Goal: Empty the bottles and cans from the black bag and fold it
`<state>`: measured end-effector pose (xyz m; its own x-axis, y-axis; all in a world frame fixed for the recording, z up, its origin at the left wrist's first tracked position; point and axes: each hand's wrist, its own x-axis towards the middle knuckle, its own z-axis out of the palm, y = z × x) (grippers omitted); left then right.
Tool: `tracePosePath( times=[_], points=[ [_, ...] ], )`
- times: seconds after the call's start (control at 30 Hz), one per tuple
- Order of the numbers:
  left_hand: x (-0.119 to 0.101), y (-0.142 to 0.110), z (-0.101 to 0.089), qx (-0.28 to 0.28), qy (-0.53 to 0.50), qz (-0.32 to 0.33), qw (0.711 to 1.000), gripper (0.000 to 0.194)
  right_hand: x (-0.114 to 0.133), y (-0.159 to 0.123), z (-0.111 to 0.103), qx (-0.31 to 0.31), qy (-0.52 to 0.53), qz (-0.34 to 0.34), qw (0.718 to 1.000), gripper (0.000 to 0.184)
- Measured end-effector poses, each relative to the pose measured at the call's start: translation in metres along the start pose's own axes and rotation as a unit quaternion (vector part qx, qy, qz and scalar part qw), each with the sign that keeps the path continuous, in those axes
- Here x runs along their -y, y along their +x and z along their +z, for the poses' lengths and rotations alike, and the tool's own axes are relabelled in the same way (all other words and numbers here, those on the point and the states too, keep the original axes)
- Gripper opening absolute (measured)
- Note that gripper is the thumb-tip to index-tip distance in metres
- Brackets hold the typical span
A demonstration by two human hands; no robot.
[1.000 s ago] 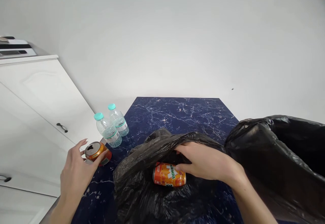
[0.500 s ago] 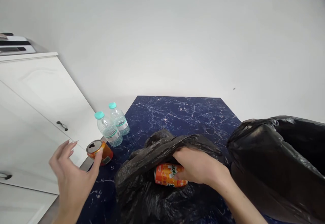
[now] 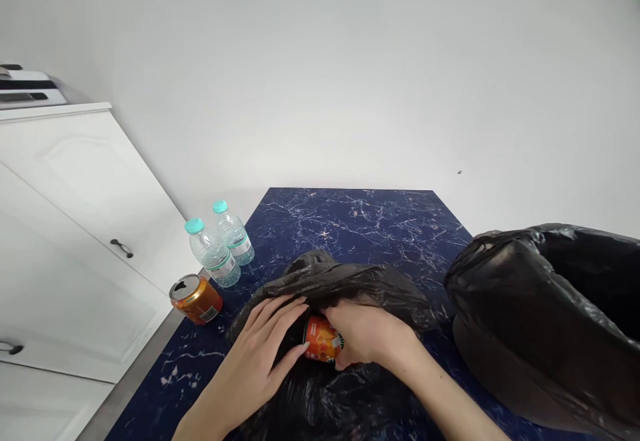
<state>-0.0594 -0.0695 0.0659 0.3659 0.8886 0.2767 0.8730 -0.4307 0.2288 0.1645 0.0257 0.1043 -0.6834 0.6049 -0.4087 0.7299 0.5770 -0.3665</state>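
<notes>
The right hand grips 1 orange can at the black bag's mouth. The left hand is spread beside it. 1 other can and 2 bottles are left on the bench.

I see smooth, shiny metal on my can, crinkled, glossy plastic on the bag, clear plastic bottles, a marble-look surface.
</notes>
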Motion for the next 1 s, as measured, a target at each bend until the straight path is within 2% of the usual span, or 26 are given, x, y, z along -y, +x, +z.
tracePosePath(
  times=[0.17,0.27,0.4,0.47,0.6,0.67,0.8,0.9,1.0],
  points=[
    [0.004,-0.005,-0.002,0.011,-0.027,-0.030,0.999,0.060,0.002,-0.008,-0.005,-0.013,0.013,-0.031,0.999,0.056],
    [0.004,-0.009,-0.004,0.009,-0.056,-0.044,0.997,0.067,-0.002,-0.021,-0.015,-0.028,0.034,-0.081,0.996,0.063],
    [0.001,-0.015,-0.004,-0.007,-0.125,-0.066,0.990,0.087,-0.007,-0.034,-0.027,-0.042,0.096,-0.154,0.983,0.076],
    [-0.002,-0.016,-0.004,-0.022,-0.168,-0.086,0.982,0.086,-0.007,-0.036,-0.031,-0.042,0.120,-0.178,0.976,0.082],
    [-0.016,-0.016,-0.010,-0.048,-0.270,-0.138,0.952,0.070,-0.010,-0.036,-0.034,-0.044,0.151,-0.209,0.965,0.085],
    [-0.025,-0.016,-0.015,-0.087,-0.343,-0.177,0.919,0.066,-0.014,-0.036,-0.033,-0.043,0.156,-0.210,0.964,0.084],
    [-0.032,-0.019,-0.021,-0.241,-0.447,-0.268,0.819,0.065,-0.024,-0.037,-0.030,-0.048,0.135,-0.169,0.975,0.096],
    [-0.021,-0.020,-0.027,-0.330,-0.524,-0.312,0.720,0.065,-0.027,-0.038,-0.030,-0.049,0.113,-0.132,0.984,0.090],
    [-0.005,-0.024,-0.036,-0.385,-0.601,-0.341,0.612,0.054,-0.026,-0.041,-0.033,-0.044,0.102,-0.114,0.987,0.078]
  ],
)
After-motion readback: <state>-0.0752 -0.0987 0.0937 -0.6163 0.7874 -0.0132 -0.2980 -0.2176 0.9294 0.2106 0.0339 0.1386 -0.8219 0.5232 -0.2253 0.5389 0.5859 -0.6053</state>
